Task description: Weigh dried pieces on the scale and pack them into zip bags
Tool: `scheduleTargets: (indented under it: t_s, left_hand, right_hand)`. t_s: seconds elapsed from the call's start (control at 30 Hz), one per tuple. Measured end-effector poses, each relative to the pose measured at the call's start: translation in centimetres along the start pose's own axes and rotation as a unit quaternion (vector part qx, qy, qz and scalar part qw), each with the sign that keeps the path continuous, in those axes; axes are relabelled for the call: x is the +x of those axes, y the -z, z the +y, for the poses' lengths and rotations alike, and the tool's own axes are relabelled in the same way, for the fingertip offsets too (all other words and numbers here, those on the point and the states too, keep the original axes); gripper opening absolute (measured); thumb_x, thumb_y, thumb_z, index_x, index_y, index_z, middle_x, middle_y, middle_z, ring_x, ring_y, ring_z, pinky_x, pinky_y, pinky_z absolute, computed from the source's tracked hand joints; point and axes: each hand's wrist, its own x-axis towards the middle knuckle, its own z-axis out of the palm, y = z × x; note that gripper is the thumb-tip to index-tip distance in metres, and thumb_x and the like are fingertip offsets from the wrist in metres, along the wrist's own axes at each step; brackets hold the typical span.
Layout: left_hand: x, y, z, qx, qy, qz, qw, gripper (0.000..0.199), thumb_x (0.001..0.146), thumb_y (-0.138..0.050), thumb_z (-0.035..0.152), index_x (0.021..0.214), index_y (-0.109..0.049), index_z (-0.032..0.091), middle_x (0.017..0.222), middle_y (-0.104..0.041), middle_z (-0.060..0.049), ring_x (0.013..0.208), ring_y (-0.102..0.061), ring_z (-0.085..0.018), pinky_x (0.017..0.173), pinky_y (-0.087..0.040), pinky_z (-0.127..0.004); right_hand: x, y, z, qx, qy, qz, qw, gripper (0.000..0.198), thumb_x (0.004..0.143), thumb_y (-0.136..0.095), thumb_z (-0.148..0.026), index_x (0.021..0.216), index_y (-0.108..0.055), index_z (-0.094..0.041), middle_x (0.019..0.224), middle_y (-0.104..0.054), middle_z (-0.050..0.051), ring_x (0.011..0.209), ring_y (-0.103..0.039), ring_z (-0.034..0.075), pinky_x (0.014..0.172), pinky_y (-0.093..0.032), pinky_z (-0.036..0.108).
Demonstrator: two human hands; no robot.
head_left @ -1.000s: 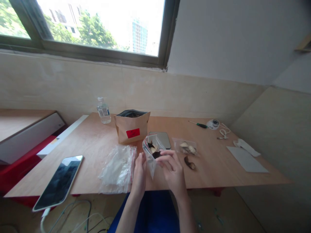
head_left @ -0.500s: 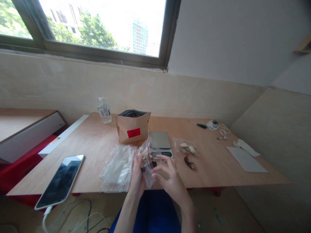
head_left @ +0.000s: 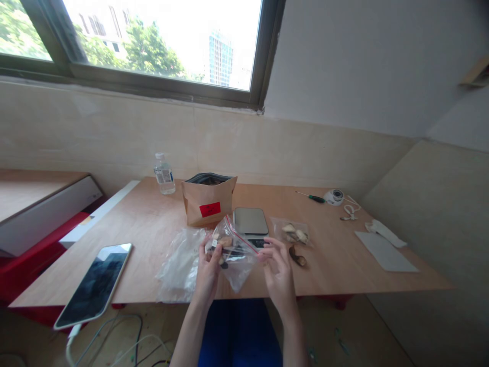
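A clear zip bag (head_left: 240, 270) with a red seal line hangs between my hands, above the table's front edge. Brown and dark dried pieces lie inside it, bunched at its left. My left hand (head_left: 208, 267) grips the bag's left side, thumb in front. My right hand (head_left: 277, 265) pinches the right end of the red seal. Just behind the bag is a digital scale (head_left: 251, 221), its display partly covered. A pile of clear plastic bags (head_left: 179, 270) lies left of my left hand. Right of my right hand sits a dark curved dried piece (head_left: 297, 256).
An open kraft pouch (head_left: 209, 204) with a red label stands behind the scale. A second zip bag (head_left: 294, 232) holds pale pieces. A bottle (head_left: 164, 175), a charging phone (head_left: 93, 285), a screwdriver (head_left: 316, 198), a white camera (head_left: 334, 197) and a white sheet (head_left: 385, 251) are also on the table.
The zip bag has turned and spread out toward me, its seal now slanting down to the right. My right hand has moved right to the seal's end; my left hand has shifted slightly left.
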Motion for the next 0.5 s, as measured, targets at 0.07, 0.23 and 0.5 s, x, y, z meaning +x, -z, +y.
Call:
scheduleTargets:
  t_s: [0.07,0.23,0.5]
  left_hand:
    - [-0.2,-0.5,-0.2,-0.014,0.004,-0.011,1.0,0.061,0.073,-0.07,0.036,0.126,-0.042,0.027,0.109,-0.066,-0.005,0.095,-0.065,-0.016,0.083,-0.049,-0.027]
    - [-0.9,-1.2,-0.7,-0.018,0.002,-0.018,1.0,0.073,0.07,-0.072,0.031,0.133,-0.036,0.03,0.122,-0.06,-0.007,0.104,-0.062,-0.02,0.086,-0.049,-0.031]
    - [0.3,1.5,-0.1,0.143,-0.079,-0.098,0.982,0.048,0.074,-0.066,0.039,0.119,-0.057,0.023,0.128,-0.056,-0.008,0.121,-0.049,-0.026,0.1,-0.038,-0.037]
  right_hand:
    - [-0.1,-1.5,0.4,0.056,-0.026,0.085,0.994,0.019,0.088,-0.05,-0.036,0.092,-0.061,-0.02,0.118,-0.054,0.011,0.113,-0.051,0.023,0.096,-0.042,0.04]
    - [-0.3,-4.6,1.6,0.257,-0.15,0.055,0.953,0.05,0.081,-0.059,-0.044,0.122,-0.044,-0.021,0.126,-0.055,0.013,0.112,-0.057,0.023,0.092,-0.047,0.039]
    - [0.1,-3.1,3.1,0.258,-0.197,0.053,0.944,0.034,0.079,-0.061,-0.046,0.095,-0.067,-0.016,0.101,-0.07,0.009,0.098,-0.064,0.024,0.092,-0.046,0.038]
